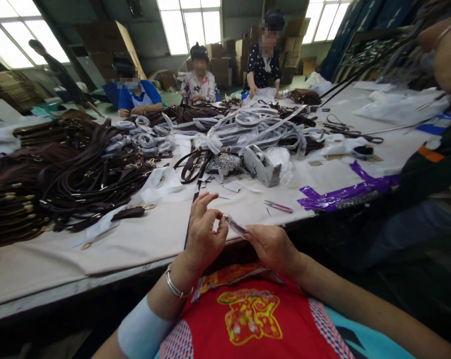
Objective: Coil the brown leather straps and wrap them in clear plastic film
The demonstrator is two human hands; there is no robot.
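Observation:
My left hand (206, 234) pinches the left end of a short strap (236, 226) between thumb and index finger, the other fingers raised. Gold-coloured metal shows at that end, and thin, pale film seems to cover the dark strap. My right hand (274, 247) is closed round its other end, which the fingers hide. Both hands are just above the table's near edge. Behind my left hand a narrow dark strap (188, 227) runs over the edge. Thread snips (278, 206) with pink handles lie beyond my right hand.
Piles of dark brown straps (94, 169) cover the left side. Film-wrapped straps (248, 124) heap up mid-table, near a grey tape dispenser (261, 165). Purple tape (338, 194) lies along the right edge. A person (416, 164) sits close on my right; several others are across the table.

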